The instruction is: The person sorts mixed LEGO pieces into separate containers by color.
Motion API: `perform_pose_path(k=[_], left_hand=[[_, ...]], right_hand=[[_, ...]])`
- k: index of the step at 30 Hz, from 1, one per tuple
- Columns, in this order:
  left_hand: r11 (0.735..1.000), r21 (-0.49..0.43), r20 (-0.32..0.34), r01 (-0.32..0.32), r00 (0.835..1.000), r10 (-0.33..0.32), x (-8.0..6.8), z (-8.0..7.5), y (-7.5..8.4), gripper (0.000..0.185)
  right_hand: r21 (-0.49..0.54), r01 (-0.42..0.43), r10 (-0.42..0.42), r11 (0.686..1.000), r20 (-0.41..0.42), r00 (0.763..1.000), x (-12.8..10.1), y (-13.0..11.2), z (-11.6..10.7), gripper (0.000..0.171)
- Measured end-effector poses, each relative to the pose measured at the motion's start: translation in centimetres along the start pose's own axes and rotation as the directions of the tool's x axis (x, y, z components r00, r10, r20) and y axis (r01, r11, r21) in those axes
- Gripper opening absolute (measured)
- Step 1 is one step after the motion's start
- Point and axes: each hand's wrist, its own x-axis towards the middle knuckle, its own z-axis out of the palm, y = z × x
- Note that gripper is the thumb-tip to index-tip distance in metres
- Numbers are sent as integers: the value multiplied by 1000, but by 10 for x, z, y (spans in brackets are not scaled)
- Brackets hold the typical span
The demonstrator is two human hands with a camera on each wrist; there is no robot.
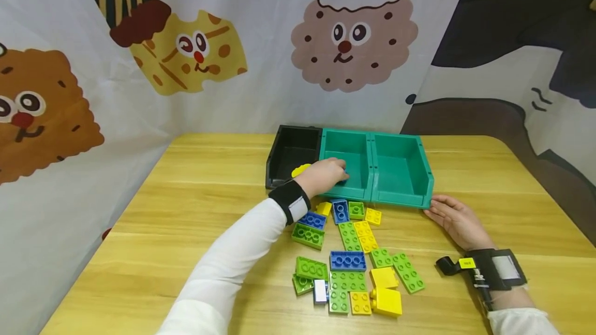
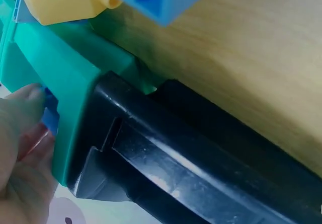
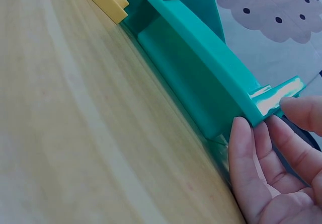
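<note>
My left hand (image 1: 326, 176) reaches over the front wall of the middle green bin (image 1: 346, 193). Between its thumb and fingers it pinches a blue brick (image 2: 50, 114), mostly hidden by the hand and the bin wall. To the left stands a black bin (image 1: 274, 156), with a yellow piece (image 1: 301, 170) showing beside the left wrist. My right hand (image 1: 458, 221) is at the front right corner of the right-hand green bin (image 1: 426, 190). Its fairly straight fingers (image 3: 244, 148) touch that corner from outside, and the thumb lies near the top rim.
Loose building bricks lie on the wooden table (image 1: 186, 211) in front of the bins: green ones (image 1: 346, 278), blue ones (image 1: 347, 261), yellow ones (image 1: 386, 301) and a white-faced piece (image 1: 320, 292). A printed curtain (image 1: 261, 102) hangs behind the table.
</note>
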Motion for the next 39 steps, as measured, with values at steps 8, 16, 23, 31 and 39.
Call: perform_pose_path(k=[8,16,23,31,39], left_hand=[[998,46,25,46,999,-48,4,3,7,32],[999,9,88,38,995,-38,7,6,12,32],[998,-52,138,48,990,-40,10,11,13,34],[959,-231,194,162,974,-118,-2,-15,14,55],[916,-366,198,167,975,-99,-32,-33,20,47]], right_hand=[[13,-6,7,1000,-15,1000,1,0,0,29],[-15,-18,18,1000,-19,1000,1,0,1,28],[-9,-24,24,1000,-14,1000,1,-1,2,28],[49,-15,14,999,16,1000,2,3,2,33],[108,7,-13,994,60,998,2,2,-2,37]])
